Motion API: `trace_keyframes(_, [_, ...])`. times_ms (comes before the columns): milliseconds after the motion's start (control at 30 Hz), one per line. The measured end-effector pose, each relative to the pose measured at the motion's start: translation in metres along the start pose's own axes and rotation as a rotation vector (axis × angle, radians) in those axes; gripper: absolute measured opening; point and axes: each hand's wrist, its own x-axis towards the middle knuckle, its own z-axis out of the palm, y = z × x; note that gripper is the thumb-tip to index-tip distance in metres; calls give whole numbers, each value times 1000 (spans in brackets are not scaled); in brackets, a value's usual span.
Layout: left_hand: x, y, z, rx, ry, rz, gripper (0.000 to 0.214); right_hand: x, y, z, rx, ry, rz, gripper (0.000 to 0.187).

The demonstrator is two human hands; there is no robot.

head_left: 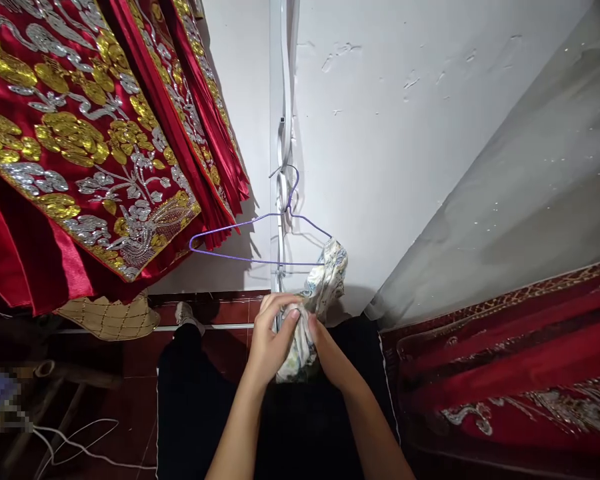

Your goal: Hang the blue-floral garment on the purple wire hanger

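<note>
A purple wire hanger (235, 259) hangs by its hook from a metal upright on the wall. Draped over the hanger's right end is a pale cloth (334, 263) with a blue, green and yellow pattern; its lower part bunches between my hands. My left hand (274, 330) grips the bunched fabric, its thumb pressed on top. From the other side, my right hand (325, 343) is closed on the same cloth, with most of its fingers hidden behind the fabric. Whether the cloth is a garment or a plain piece, I cannot tell.
Red robes (95, 147) with gold and silver embroidery hang at the left. A white metal upright (286, 80) runs down the wall. Clear plastic sheeting (505, 200) covers red fabric at the right. White cables (80, 450) lie on the floor at the lower left.
</note>
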Motion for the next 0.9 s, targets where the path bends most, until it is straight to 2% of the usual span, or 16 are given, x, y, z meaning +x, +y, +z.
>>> trace_keyframes(33, [2,-2,-3,1,-29,-7,27,-4,-2,-3,-4,-70,1,42])
trace_keyframes(100, [5,-8,-8,-22,-201,-45,37,-9,-7,-11,-71,-127,-11,32])
trace_keyframes(167, [5,-14,-11,25,-420,-49,35,-11,-12,-24,-205,-117,-63,18])
trace_keyframes(233, [1,-19,-14,148,-542,-7,32,-11,-18,-39,-332,-75,-131,11])
trace_keyframes(367, [-3,-23,-24,377,-521,25,27,-4,-35,-64,-489,45,-343,17])
trace_keyframes(467, [5,-22,-42,507,-465,-9,29,17,-48,-66,-509,94,-511,10])
trace_keyframes(533, [13,-20,-60,584,-444,-45,33,41,-51,-60,-484,85,-556,14])
trace_keyframes(600, [19,-19,-79,655,-431,-101,37,71,-45,-55,-480,95,-521,25])
trace_keyframes(733, [11,-26,-121,769,-468,-259,34,119,-19,-53,-615,254,-291,38])
trace_keyframes(800, [0,-34,-142,801,-483,-341,28,124,-6,-58,-655,268,-229,36])
trace_keyframes(900, [-11,-43,-170,788,-429,-426,20,110,4,-70,-657,263,-226,31])
